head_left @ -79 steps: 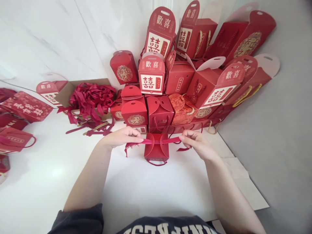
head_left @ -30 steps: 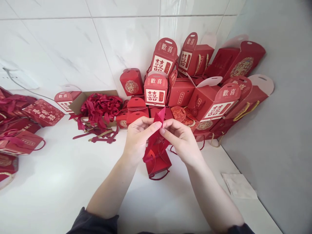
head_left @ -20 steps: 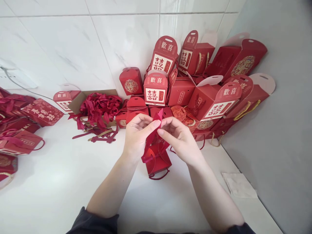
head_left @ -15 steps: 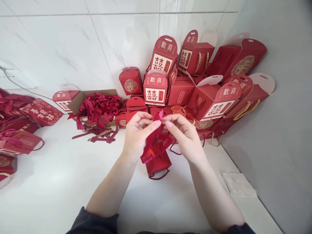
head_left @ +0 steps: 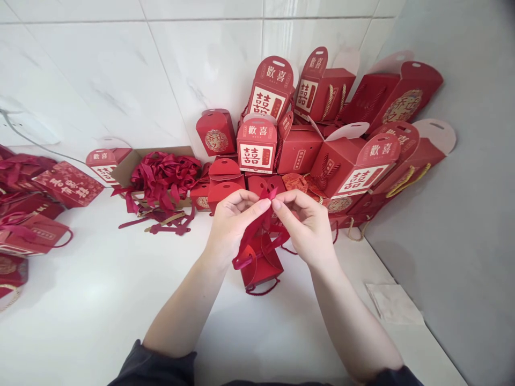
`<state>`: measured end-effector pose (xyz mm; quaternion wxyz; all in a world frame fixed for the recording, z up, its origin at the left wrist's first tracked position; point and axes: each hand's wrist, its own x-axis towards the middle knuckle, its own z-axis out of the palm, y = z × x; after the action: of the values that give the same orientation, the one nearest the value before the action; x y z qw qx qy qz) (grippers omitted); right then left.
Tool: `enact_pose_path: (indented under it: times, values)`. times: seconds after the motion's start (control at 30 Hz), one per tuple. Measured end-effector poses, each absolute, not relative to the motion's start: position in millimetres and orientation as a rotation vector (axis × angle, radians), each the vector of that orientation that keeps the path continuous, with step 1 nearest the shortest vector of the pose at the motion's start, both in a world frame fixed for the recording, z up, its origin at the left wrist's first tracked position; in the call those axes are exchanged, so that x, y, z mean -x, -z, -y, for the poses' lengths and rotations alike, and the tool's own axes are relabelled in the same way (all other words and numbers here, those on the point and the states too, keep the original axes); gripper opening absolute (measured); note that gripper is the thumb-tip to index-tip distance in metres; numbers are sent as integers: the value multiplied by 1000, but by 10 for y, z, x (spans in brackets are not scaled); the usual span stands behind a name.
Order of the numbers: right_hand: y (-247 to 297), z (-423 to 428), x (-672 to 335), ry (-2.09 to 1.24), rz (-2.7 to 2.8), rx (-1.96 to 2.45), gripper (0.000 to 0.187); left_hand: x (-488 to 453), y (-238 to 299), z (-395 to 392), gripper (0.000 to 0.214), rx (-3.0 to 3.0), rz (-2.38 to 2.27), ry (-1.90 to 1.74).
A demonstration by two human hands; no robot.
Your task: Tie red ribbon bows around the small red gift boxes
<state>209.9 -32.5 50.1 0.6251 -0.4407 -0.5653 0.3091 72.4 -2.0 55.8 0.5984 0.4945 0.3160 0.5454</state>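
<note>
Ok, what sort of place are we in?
Probably a packing corner, judging by the smooth white worktop, the stacked red cardboard boxes and the open brown cardboard box heaped with dark red ribbons.

We look from one camera worn on the head, facing forward and down; our view sits near, behind and above the grip of the left hand (head_left: 230, 228) and right hand (head_left: 310, 228), with white table (head_left: 120, 305) below it, tiled wall (head_left: 209, 48) beyond.

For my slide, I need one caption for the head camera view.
Left hand and right hand pinch a red ribbon above a small red box, before a stack of boxes.
</note>
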Motion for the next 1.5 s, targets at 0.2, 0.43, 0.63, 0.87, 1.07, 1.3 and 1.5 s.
enact_pose_path:
  times: [0.2,0.43,0.63,0.87,1.07,1.3,1.5]
  values:
    - [-507,334,-2094,-713,1317,1039,12,-743,-567,34,22,-1182,-737,-1263]
    - [-512,336,-2095,-714,1327,1038,13,-774,-571,47,27,-1165,-728,-1254]
    - [-523,345,-2109,-782,1389,1046,13,-780,-563,38,28,-1145,-727,-1270]
    - [-509,344,-2111,-734,1382,1065,11,-781,-536,39,27,-1151,-662,-1225]
    - [-488,336,-2113,-744,1293,1028,12,-757,-547,30,18,-1127,-613,-1131]
    - [-485,319,-2123,-766,1268,1008,14,-763,-540,44,16,-1280,-736,-1195]
    - [-575,423,-2165,-679,1233,986,14,-578,-588,-57,18,-1518,-573,-1040]
